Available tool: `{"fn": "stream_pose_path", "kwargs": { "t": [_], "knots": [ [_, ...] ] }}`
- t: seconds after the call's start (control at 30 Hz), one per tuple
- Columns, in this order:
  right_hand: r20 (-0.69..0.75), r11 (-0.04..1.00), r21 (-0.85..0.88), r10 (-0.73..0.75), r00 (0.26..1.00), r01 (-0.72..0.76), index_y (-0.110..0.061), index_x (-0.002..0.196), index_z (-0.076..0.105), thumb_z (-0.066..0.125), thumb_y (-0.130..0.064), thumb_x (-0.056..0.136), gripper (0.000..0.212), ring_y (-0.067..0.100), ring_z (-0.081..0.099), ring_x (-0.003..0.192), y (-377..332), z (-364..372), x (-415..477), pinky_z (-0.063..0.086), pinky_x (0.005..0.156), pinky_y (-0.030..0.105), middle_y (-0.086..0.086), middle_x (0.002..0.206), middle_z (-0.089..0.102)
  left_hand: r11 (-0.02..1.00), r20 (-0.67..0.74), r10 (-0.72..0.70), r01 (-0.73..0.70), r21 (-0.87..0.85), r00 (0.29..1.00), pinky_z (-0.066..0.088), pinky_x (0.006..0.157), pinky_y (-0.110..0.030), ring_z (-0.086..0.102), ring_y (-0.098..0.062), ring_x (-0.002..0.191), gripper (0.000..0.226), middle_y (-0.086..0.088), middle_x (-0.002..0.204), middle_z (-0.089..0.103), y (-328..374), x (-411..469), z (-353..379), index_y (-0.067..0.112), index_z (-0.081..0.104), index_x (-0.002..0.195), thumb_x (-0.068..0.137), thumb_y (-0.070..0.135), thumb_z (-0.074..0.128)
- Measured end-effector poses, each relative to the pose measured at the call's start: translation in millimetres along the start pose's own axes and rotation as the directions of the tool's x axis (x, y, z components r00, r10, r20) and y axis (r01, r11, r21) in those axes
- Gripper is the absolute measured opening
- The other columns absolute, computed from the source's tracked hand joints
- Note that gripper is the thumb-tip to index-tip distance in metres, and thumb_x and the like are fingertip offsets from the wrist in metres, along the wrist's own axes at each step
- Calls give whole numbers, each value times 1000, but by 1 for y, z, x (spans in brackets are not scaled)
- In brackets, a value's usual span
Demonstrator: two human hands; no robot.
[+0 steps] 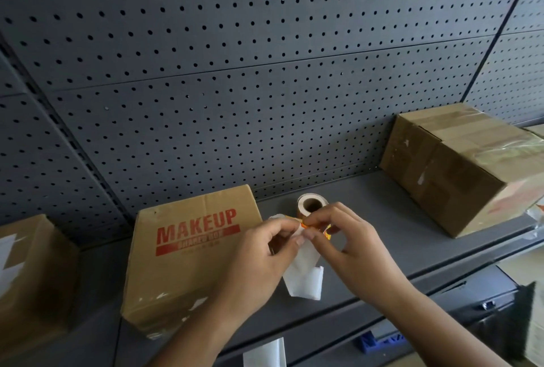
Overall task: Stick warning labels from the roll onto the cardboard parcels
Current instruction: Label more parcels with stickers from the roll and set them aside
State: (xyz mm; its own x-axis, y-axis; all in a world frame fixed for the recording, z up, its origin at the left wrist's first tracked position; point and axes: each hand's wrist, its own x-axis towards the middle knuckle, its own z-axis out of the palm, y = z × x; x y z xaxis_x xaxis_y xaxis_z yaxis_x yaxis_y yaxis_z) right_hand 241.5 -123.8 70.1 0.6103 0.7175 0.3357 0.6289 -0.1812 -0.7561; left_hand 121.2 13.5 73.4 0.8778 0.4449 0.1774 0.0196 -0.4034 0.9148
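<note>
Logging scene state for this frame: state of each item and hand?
Roll: on its side on the shelf, strip pulled out.
Label: pinched by both hands, half peeled.
Backing: hanging loose.
MAKEUP box: closed, taped.
Right box: closed, taped.
Left hand: gripping strip.
Right hand: pinching label.

One readable word on a parcel

We read "MAKEUP" in big red letters on the top of the middle cardboard box; beneath it we see a red band with lettering too blurred to make out.
</note>
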Motion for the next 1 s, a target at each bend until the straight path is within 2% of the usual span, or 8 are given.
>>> {"fn": "stream_pose_path", "kwargs": {
  "t": [0.1,0.23,0.37,0.47,0.57,0.67,0.8,1.0],
  "knots": [
    [12,1000,9,-11,1000,11,-27,99,74,71,-28,91,9,12,64,97,2,-4,2,48,81,15,-15,96,66,1000,15,-3,3,16,1000,42,64,-11,56,5,66,25,25,70,62,-2,-1,0,40,69,83,97,19,68],
    [6,1000,-23,3,1000,-2,-22,93,75,67,-25,92,9,9,65,89,6,-11,5,51,80,24,-15,91,67,998,3,-55,55,16,998,48,70,-15,61,4,72,17,15,81,69,-7,-2,1,34,75,105,95,21,70],
    [-114,993,22,119,986,-117,-23,90,72,67,-18,94,8,4,65,83,10,-24,12,53,74,19,-14,86,70,996,23,-87,86,37,996,43,65,-11,57,5,66,22,28,76,65,-4,-4,3,38,72,103,95,18,70],
    [-202,984,47,179,963,-173,-23,89,72,66,-18,95,9,2,64,75,14,-37,20,50,65,13,-12,80,71,991,16,-114,113,69,993,47,69,-15,58,2,70,26,24,81,67,-5,-4,5,47,68,96,94,22,71],
    [-292,983,47,182,939,-176,-21,89,70,65,-18,97,9,-2,61,68,13,-50,25,46,58,10,-9,78,69,987,31,-131,127,96,991,48,73,-15,63,-1,79,19,16,89,70,-6,-5,7,40,72,105,94,24,70],
    [-362,991,10,129,923,-135,-24,92,68,64,-19,97,8,2,63,78,8,-58,28,50,65,10,-8,84,69,989,40,-124,120,91,991,49,78,-15,65,-3,88,20,16,92,70,-3,-8,7,35,72,110,92,27,72],
    [-366,990,-144,-57,929,4,-20,94,69,64,-19,95,5,6,63,80,-7,-48,26,55,67,21,-10,87,65,994,-81,-55,62,86,995,53,82,-16,66,-3,96,16,21,96,70,7,-12,0,36,72,106,91,31,73],
    [-296,919,-299,-345,891,257,-11,91,71,60,-22,95,16,9,60,76,-38,-13,20,55,62,32,-4,91,63,943,-114,-155,112,-314,981,60,84,-26,75,-11,92,18,3,95,80,22,-18,-22,25,78,102,96,20,62]
  ]
}}
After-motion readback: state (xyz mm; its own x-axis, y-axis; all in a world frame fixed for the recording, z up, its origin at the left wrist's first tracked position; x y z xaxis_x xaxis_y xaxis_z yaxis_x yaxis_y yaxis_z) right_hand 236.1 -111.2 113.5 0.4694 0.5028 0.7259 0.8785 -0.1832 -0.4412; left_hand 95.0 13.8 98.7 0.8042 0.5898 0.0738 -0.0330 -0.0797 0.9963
